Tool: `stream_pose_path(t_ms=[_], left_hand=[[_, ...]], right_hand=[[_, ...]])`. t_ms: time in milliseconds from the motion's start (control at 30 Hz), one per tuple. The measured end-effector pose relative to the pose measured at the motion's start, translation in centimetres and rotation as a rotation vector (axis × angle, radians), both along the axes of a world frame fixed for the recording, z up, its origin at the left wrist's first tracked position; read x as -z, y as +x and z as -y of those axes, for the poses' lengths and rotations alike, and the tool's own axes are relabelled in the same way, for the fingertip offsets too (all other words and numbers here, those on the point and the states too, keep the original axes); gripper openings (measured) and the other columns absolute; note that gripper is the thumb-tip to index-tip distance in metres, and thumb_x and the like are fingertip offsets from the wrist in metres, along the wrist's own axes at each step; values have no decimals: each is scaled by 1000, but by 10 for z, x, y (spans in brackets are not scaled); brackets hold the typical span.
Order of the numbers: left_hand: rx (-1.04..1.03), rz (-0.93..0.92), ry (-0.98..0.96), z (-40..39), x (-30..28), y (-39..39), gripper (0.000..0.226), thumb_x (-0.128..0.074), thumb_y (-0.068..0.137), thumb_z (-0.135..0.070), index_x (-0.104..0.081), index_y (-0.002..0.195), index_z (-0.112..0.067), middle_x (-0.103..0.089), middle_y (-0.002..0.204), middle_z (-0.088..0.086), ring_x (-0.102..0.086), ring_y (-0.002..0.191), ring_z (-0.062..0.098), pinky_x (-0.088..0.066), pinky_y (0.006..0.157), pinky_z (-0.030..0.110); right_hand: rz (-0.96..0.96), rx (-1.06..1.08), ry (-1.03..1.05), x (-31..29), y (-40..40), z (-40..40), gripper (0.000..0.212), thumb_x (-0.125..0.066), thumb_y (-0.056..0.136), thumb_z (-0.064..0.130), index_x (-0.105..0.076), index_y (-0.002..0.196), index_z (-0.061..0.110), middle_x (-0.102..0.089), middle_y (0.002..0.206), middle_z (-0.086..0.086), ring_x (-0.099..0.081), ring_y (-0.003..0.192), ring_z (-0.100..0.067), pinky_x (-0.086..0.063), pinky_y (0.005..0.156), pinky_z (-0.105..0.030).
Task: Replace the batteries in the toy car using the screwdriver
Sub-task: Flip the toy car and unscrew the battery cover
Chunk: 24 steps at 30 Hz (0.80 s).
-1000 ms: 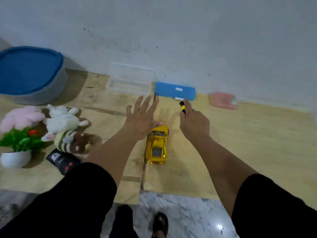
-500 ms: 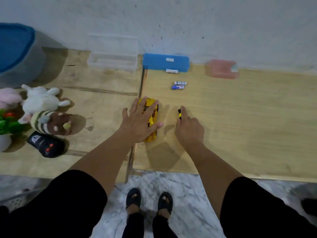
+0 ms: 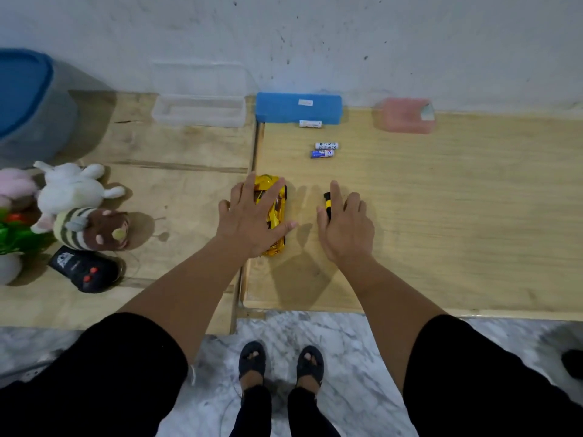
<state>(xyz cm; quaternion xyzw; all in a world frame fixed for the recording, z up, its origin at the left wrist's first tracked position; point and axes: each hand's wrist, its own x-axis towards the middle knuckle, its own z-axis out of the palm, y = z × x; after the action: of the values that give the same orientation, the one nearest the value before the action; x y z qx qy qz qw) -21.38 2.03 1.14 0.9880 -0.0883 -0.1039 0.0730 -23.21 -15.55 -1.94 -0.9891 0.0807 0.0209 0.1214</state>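
Little has shifted in half a second: both your hands stay put on the wooden table [image 3: 441, 216], and only the view has steadied. At far left sit the plush toys [image 3: 72, 197] and a black remote control [image 3: 83, 269]; its white logo is too small to read. Your left hand [image 3: 252, 222] lies flat with fingers spread over the yellow toy car [image 3: 276, 212], which rests wheels-down near the seam between the two boards. Just beside it, your right hand [image 3: 345, 225] covers the yellow-and-black screwdriver [image 3: 327, 201], fingers loosely curled over the handle, though whether they truly grip it cannot be told. Beyond, two AAA batteries [image 3: 324, 149] lie side by side, a third [image 3: 310, 123] touching the blue case [image 3: 298, 108]; their printing is illegible, as is the case's white label. For this step, likely the pickup, close your left fingers around the car's flanks before turning it over, and take the screwdriver by its handle so the tip is free for the battery-cover screw.
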Motion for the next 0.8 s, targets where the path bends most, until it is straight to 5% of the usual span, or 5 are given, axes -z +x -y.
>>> stream_pose_path(t_ms=[133,267,500,633,800], left_hand=[[-157,-1,-43,11,-9,-3,78,-58,79,-59,-24,145,-34,-21,146,14,-27,127,34,-34,101,42],[-326,-111,-222,21,-16,-2,71,-63,80,-41,-30,142,-34,-26,139,16,-35,120,38,-37,99,40],[-515,-168,-811,0,-32,11,68,-67,80,-37,-37,140,-31,-53,122,3,-52,116,23,-44,100,36],[-628,-344,-1221,-9,-49,15,65,-67,85,-21,-35,141,-31,-60,117,7,-63,99,22,-52,86,38],[-649,-528,-1490,-18,-64,17,48,-54,92,-13,-42,135,-30,-59,119,8,-62,95,22,-53,76,35]], right_hand=[[154,-166,-6,-13,8,-1,60,-15,92,42,-35,143,19,-54,108,-12,-50,95,-29,-40,76,-40],[122,-293,31,-27,13,-11,62,-7,90,44,-36,143,27,-58,112,-5,-49,103,-27,-37,83,-40],[56,-389,194,-49,16,-25,66,-1,88,52,-29,145,34,-51,126,-4,-45,112,-22,-38,92,-40],[54,-435,306,-66,23,-28,65,-3,89,54,-27,145,35,-49,131,-1,-45,114,-21,-42,94,-43],[54,-467,429,-85,34,-40,61,-8,91,56,-29,144,36,-49,139,4,-43,124,-21,-36,102,-46]])
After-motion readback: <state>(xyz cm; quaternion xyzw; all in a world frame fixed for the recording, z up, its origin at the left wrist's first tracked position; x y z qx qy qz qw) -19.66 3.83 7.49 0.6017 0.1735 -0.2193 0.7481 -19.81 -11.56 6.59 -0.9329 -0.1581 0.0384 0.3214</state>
